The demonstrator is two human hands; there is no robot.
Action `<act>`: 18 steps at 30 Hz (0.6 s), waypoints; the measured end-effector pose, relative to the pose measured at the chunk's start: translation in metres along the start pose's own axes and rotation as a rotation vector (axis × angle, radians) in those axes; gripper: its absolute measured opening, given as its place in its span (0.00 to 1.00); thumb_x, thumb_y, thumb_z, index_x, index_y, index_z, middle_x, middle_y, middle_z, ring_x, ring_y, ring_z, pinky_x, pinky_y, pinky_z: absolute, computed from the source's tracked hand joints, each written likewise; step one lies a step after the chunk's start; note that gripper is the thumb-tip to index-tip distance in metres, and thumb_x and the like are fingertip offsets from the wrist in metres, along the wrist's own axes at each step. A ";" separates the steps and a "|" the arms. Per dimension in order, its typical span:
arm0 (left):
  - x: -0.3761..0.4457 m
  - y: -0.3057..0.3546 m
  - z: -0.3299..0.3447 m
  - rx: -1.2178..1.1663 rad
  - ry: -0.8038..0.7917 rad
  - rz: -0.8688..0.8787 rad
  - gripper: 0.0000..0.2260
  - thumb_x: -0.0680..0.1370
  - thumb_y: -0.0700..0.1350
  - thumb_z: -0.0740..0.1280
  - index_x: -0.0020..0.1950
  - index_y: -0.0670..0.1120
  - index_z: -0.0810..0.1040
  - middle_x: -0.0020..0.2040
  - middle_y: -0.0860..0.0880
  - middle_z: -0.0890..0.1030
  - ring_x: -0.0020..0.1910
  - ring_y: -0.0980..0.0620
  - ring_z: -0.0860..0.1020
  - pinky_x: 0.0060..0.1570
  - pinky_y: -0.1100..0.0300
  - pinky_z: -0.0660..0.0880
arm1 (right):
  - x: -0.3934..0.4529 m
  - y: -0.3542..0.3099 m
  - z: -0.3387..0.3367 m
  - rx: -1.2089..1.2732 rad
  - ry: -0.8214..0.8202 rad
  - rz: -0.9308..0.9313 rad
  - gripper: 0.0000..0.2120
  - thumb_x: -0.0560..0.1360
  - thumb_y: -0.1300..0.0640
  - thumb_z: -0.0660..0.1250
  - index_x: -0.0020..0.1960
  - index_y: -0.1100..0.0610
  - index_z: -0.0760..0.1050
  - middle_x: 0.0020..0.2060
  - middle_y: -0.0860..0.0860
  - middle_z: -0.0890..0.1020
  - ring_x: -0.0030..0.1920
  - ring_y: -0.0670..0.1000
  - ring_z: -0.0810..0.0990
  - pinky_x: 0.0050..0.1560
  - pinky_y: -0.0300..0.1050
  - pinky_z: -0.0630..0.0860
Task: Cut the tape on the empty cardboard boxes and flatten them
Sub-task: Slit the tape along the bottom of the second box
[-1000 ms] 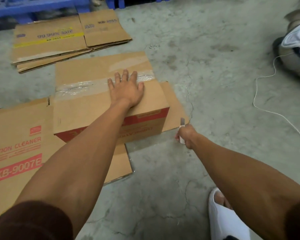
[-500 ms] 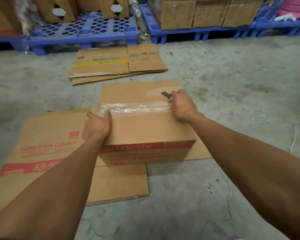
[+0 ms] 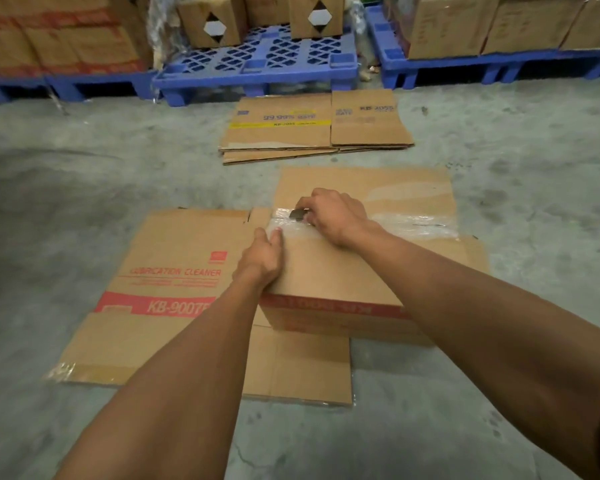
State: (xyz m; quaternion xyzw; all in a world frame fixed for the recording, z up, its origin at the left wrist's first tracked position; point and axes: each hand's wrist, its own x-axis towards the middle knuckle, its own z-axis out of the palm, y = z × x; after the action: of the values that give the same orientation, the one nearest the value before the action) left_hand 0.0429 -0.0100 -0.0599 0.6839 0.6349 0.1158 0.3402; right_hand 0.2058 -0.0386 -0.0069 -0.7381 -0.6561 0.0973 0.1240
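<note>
Blue plastic lattice pallets [image 3: 257,60] line the far edge of the grey concrete floor [image 3: 84,174]. Stacked brown cardboard cartons [image 3: 465,26] stand on them; two cartons [image 3: 321,15] show diamond labels.

matt brown cardboard box [image 3: 343,268], glossy crinkled clear tape [image 3: 409,221], rough grey concrete floor [image 3: 499,358]

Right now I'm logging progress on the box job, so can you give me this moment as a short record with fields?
box in hand: upright cardboard box, top seam taped
tape: clear strip across the top, slit visible toward the right
left hand: gripping the box's left top edge
right hand: holding a small cutter on the tape near the left end
flattened already: one box beside it on the floor, a stack further back
background: blue pallets with more boxes
</note>
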 end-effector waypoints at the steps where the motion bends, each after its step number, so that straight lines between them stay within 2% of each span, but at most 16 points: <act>1: 0.003 0.001 0.000 -0.028 -0.006 -0.015 0.27 0.80 0.65 0.49 0.70 0.48 0.64 0.68 0.35 0.73 0.66 0.34 0.71 0.66 0.43 0.67 | 0.002 0.001 0.002 -0.010 0.008 -0.003 0.14 0.80 0.51 0.62 0.62 0.40 0.77 0.59 0.49 0.77 0.61 0.58 0.76 0.48 0.46 0.65; 4: 0.010 0.003 0.003 -0.049 0.014 -0.059 0.27 0.77 0.67 0.51 0.67 0.51 0.68 0.65 0.38 0.75 0.64 0.35 0.73 0.64 0.44 0.69 | 0.009 0.001 0.006 -0.020 0.049 -0.003 0.14 0.79 0.53 0.63 0.62 0.40 0.77 0.59 0.48 0.79 0.60 0.57 0.77 0.49 0.47 0.68; 7: 0.016 0.000 0.005 -0.033 0.027 -0.084 0.29 0.76 0.67 0.48 0.66 0.50 0.70 0.65 0.39 0.75 0.63 0.36 0.73 0.64 0.43 0.68 | 0.017 -0.002 0.009 -0.054 0.083 -0.027 0.13 0.79 0.52 0.63 0.61 0.39 0.78 0.59 0.48 0.80 0.59 0.56 0.78 0.53 0.47 0.70; 9: 0.021 -0.002 0.005 -0.017 0.038 -0.112 0.31 0.77 0.65 0.45 0.69 0.49 0.70 0.68 0.39 0.73 0.66 0.37 0.72 0.66 0.43 0.66 | 0.022 -0.008 0.012 -0.102 0.120 -0.073 0.14 0.80 0.51 0.61 0.61 0.39 0.79 0.58 0.47 0.81 0.59 0.53 0.79 0.56 0.47 0.68; 14: 0.018 0.006 0.004 0.066 0.038 -0.124 0.31 0.80 0.63 0.43 0.74 0.49 0.67 0.72 0.41 0.70 0.70 0.39 0.69 0.67 0.44 0.63 | 0.033 -0.024 0.015 -0.213 0.177 -0.145 0.15 0.79 0.53 0.61 0.59 0.40 0.80 0.53 0.46 0.81 0.51 0.52 0.80 0.52 0.48 0.62; 18: 0.013 0.010 0.003 0.080 0.032 -0.151 0.30 0.80 0.63 0.42 0.73 0.51 0.68 0.71 0.42 0.71 0.69 0.39 0.69 0.65 0.45 0.63 | 0.038 -0.033 0.013 -0.297 0.161 -0.170 0.14 0.78 0.56 0.63 0.56 0.41 0.82 0.52 0.46 0.81 0.50 0.51 0.79 0.52 0.49 0.61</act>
State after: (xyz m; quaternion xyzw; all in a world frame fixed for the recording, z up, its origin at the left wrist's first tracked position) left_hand 0.0549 0.0014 -0.0591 0.6452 0.6943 0.0754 0.3100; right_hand 0.1755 0.0032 -0.0085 -0.6956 -0.7111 -0.0707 0.0736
